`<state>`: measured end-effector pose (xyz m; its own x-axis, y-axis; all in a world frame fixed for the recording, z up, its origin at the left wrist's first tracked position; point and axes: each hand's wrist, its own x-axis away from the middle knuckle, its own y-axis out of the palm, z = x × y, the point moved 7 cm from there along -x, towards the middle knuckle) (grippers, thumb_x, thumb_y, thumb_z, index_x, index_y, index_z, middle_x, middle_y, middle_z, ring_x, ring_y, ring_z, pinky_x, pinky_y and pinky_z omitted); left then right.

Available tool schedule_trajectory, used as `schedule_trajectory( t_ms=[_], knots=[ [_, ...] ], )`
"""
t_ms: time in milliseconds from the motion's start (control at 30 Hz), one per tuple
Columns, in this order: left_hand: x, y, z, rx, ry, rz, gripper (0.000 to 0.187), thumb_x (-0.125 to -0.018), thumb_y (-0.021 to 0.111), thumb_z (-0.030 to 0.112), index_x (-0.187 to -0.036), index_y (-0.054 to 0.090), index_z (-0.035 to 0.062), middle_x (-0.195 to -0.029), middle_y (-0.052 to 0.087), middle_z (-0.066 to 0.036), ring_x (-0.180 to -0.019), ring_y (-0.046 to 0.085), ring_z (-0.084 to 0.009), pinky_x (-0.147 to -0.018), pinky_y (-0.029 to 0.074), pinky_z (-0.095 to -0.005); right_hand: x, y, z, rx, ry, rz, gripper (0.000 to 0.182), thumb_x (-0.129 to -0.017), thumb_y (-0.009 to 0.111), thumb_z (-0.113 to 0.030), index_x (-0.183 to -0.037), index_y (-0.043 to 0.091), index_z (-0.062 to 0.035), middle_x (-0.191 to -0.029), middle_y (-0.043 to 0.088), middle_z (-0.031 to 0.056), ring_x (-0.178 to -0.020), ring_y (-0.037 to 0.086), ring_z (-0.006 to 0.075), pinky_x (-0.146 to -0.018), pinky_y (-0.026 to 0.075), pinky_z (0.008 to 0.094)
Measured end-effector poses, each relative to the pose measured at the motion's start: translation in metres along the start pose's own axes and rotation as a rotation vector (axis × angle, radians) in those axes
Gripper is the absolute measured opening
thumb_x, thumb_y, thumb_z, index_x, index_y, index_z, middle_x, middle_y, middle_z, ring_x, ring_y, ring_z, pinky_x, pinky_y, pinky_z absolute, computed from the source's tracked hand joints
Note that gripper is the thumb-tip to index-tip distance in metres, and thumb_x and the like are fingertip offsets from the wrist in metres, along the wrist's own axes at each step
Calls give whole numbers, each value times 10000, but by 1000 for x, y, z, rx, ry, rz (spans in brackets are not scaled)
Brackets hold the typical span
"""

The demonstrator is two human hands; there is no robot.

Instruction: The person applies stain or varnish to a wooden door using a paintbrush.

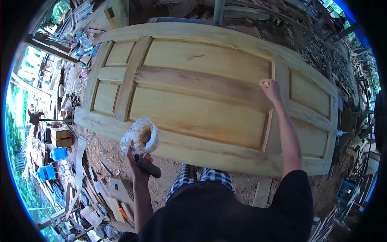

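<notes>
A wooden panelled door (pixel 189 105) lies flat across the view, its pale wood showing darker brownish patches. My left hand (pixel 139 171) grips a white plastic container (pixel 128 136) with brown stains and a round opening, at the door's near edge. A dark roll (pixel 148 166), perhaps rolled sandpaper, rests in the same hand between thumb and fingers. Over the right part of the door, my right hand (pixel 272 92) is closed around a small yellowish piece (pixel 266 84), mostly hidden by the fingers. Whether that hand touches the wood cannot be made out.
A wooden post (pixel 117 14) stands behind the door's far left corner. Scrap timber and blue containers (pixel 47 172) crowd the ground at left. A machine (pixel 346 191) sits at lower right, and a white bottle (pixel 341 132) is by the door's right end.
</notes>
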<state>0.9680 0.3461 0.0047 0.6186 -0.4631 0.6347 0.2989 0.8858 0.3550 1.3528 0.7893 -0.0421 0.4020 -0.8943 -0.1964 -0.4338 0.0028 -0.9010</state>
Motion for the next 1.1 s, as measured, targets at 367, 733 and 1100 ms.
schedule_trajectory(
  t_ms=[367, 733, 1100],
  knots=[
    [-3, 15, -13, 38, -30, 122, 400, -792, 562, 522, -921, 499, 149, -599, 450, 34, -511, 448, -111, -489, 384, -259, -84, 110, -174, -1337, 200, -396, 187, -807, 641, -224, -876, 644, -50, -771, 651, 73, -715, 615, 144, -618, 502, 310],
    [0, 23, -17, -17, 1, 295, 517, -781, 546, 562, -1037, 483, 117, -637, 451, 14, -510, 464, -122, -454, 385, -261, -221, 64, 4, -262, -163, 302, 98, -797, 614, -157, -862, 668, -107, -796, 657, 126, -687, 641, 228, -598, 492, 312],
    [-15, 46, -28, 42, -23, 61, 485, -800, 526, 553, -1045, 509, 134, -681, 510, -8, -561, 497, -132, -486, 421, -264, -204, 98, 46, -905, 156, -363, 161, -845, 600, -172, -937, 636, -46, -968, 608, 46, -851, 588, 123, -655, 538, 258]
  ],
)
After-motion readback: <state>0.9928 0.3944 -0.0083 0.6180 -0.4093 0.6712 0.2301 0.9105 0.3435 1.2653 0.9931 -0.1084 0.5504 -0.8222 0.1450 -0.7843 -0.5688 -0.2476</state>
